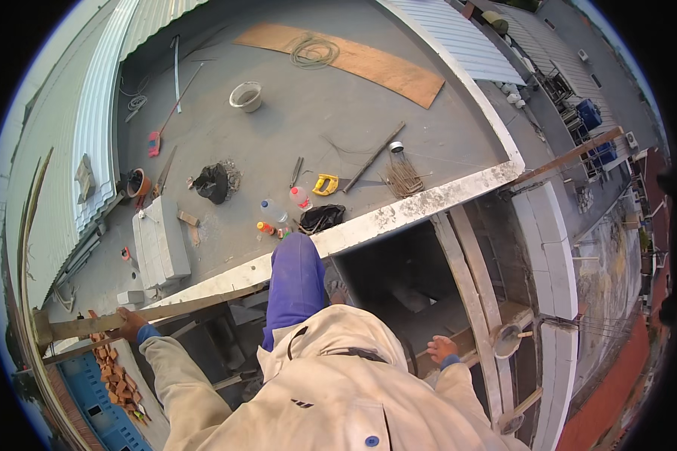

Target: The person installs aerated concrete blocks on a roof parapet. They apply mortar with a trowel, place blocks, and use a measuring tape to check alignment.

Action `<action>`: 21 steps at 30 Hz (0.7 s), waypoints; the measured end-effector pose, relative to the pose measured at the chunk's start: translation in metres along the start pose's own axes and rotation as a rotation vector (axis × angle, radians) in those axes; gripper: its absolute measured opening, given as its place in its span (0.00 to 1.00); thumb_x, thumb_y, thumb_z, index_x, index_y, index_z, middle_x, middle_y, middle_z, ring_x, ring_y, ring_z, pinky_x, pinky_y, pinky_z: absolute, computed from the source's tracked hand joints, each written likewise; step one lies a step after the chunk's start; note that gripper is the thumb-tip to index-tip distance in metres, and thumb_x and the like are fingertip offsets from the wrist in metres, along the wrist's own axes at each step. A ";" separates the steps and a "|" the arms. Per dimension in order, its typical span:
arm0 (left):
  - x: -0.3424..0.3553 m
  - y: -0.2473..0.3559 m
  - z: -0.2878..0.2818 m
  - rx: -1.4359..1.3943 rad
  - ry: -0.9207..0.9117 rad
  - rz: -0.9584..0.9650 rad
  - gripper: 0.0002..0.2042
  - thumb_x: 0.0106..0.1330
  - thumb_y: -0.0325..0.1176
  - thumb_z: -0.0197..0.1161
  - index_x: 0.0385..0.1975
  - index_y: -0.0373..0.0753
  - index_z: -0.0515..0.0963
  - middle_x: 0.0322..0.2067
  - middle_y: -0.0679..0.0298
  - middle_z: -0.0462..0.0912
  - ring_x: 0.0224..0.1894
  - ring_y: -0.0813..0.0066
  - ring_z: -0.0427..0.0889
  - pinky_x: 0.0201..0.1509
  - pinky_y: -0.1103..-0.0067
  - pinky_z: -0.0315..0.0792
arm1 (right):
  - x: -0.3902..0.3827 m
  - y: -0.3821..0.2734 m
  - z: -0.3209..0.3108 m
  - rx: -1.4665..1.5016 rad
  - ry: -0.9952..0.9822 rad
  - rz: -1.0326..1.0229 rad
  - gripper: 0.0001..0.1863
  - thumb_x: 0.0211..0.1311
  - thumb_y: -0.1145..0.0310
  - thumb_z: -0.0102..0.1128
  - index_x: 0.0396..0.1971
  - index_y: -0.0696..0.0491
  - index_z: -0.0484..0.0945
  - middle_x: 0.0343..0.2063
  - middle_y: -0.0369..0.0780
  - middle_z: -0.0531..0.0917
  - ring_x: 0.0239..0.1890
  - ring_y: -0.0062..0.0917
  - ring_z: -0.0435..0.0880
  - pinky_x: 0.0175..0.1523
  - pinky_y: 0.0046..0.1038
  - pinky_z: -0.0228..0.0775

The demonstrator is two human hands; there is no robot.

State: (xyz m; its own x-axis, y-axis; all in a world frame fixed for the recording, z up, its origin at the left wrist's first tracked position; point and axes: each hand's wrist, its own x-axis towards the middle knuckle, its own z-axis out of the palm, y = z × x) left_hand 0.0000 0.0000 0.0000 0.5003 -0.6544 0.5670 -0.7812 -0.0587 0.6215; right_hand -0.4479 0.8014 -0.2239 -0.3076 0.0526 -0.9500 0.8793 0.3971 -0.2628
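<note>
My left hand (132, 326) is closed on a long wooden beam (195, 302) at the lower left. The beam runs from an upright pole toward my raised knee. My right hand (442, 349) hangs in the air with its fingers apart and nothing in it. Nearest to it are the long pale beams (470, 301) over a dark opening. One leg in purple trousers (295, 282) is bent up by the white wall edge (399, 214). A bare foot (338, 292) shows beside it.
Beyond the edge, a grey roof floor holds a yellow-handled saw (326, 184), bottles (300, 198), a black bag (322, 218), a bucket (246, 96), a wooden board (353, 62) and pale blocks (160, 244). A deep dark opening (387, 263) lies below me. Bricks (116, 376) are piled lower left.
</note>
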 end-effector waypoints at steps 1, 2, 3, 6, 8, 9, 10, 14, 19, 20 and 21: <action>-0.002 0.011 -0.004 0.136 -0.057 -0.046 0.49 0.62 0.59 0.67 0.72 0.32 0.51 0.51 0.38 0.81 0.48 0.39 0.84 0.50 0.59 0.82 | -0.003 0.003 0.005 0.057 -0.001 -0.009 0.17 0.72 0.55 0.58 0.56 0.41 0.76 0.45 0.36 0.87 0.35 0.26 0.85 0.37 0.35 0.75; -0.004 0.022 -0.009 0.131 -0.042 -0.094 0.48 0.62 0.60 0.66 0.70 0.31 0.53 0.47 0.37 0.83 0.46 0.38 0.85 0.49 0.59 0.82 | -0.005 0.007 0.009 0.093 0.036 -0.003 0.16 0.72 0.55 0.58 0.56 0.41 0.76 0.45 0.36 0.87 0.34 0.26 0.84 0.37 0.34 0.75; -0.013 0.033 -0.010 0.116 0.020 -0.118 0.46 0.61 0.60 0.67 0.69 0.31 0.56 0.47 0.37 0.83 0.46 0.38 0.85 0.49 0.58 0.82 | -0.006 0.014 0.013 0.140 0.014 -0.004 0.16 0.72 0.56 0.58 0.56 0.41 0.77 0.44 0.36 0.88 0.34 0.26 0.85 0.37 0.34 0.75; -0.034 0.065 -0.011 0.100 0.265 0.045 0.43 0.60 0.60 0.67 0.66 0.33 0.63 0.48 0.38 0.82 0.47 0.39 0.84 0.50 0.56 0.81 | 0.000 0.044 0.032 0.198 0.013 0.007 0.15 0.71 0.58 0.58 0.54 0.42 0.78 0.44 0.37 0.88 0.36 0.26 0.85 0.38 0.34 0.76; -0.059 0.089 0.008 0.081 0.330 0.126 0.42 0.61 0.60 0.66 0.67 0.34 0.63 0.51 0.41 0.80 0.49 0.41 0.82 0.52 0.56 0.79 | 0.016 0.060 0.052 0.169 -0.016 -0.118 0.15 0.71 0.60 0.58 0.54 0.44 0.78 0.44 0.38 0.88 0.36 0.28 0.86 0.39 0.36 0.78; -0.078 0.104 0.028 0.047 0.295 0.134 0.42 0.61 0.60 0.66 0.67 0.34 0.63 0.51 0.41 0.80 0.49 0.41 0.82 0.52 0.56 0.79 | 0.021 0.061 0.058 0.133 -0.026 -0.219 0.15 0.70 0.61 0.58 0.54 0.46 0.78 0.43 0.38 0.88 0.36 0.30 0.87 0.39 0.37 0.79; -0.102 0.117 0.046 0.040 0.196 0.085 0.41 0.62 0.60 0.66 0.67 0.35 0.63 0.52 0.42 0.79 0.51 0.43 0.81 0.53 0.56 0.78 | 0.025 0.056 0.064 0.043 -0.034 -0.389 0.16 0.70 0.62 0.58 0.54 0.48 0.78 0.43 0.40 0.88 0.36 0.31 0.87 0.39 0.38 0.80; -0.208 0.185 0.143 0.018 -0.216 -0.064 0.39 0.65 0.60 0.63 0.68 0.38 0.64 0.57 0.49 0.76 0.57 0.48 0.76 0.58 0.55 0.73 | 0.027 -0.021 0.093 0.552 0.202 -0.025 0.17 0.67 0.63 0.62 0.52 0.56 0.78 0.38 0.49 0.88 0.32 0.36 0.87 0.36 0.39 0.82; -0.348 0.319 0.294 0.145 -1.210 -0.606 0.36 0.67 0.60 0.60 0.68 0.42 0.65 0.63 0.56 0.72 0.63 0.54 0.71 0.63 0.55 0.69 | 0.034 -0.189 0.108 0.440 0.186 0.183 0.18 0.68 0.60 0.61 0.51 0.57 0.79 0.36 0.46 0.88 0.32 0.31 0.88 0.34 0.38 0.81; -0.362 0.353 0.322 0.172 -1.361 -0.671 0.36 0.68 0.59 0.60 0.69 0.42 0.65 0.64 0.57 0.71 0.64 0.55 0.70 0.64 0.55 0.68 | 0.034 -0.223 0.113 0.391 0.235 0.039 0.19 0.70 0.56 0.59 0.51 0.56 0.79 0.37 0.43 0.89 0.32 0.29 0.88 0.32 0.35 0.78; -0.374 0.391 0.350 0.160 -1.467 -0.666 0.35 0.68 0.59 0.59 0.69 0.43 0.65 0.66 0.59 0.70 0.66 0.56 0.69 0.65 0.54 0.67 | 0.036 -0.259 0.103 0.355 0.217 -0.001 0.19 0.71 0.55 0.58 0.51 0.55 0.80 0.38 0.42 0.89 0.33 0.28 0.88 0.32 0.34 0.77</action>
State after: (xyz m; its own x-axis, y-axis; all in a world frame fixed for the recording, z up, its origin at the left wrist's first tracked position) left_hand -0.6231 -0.0420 -0.1585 0.0532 -0.5962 -0.8011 -0.6587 -0.6239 0.4206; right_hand -0.6495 0.6060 -0.2078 -0.3449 0.2598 -0.9020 0.9380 0.0588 -0.3417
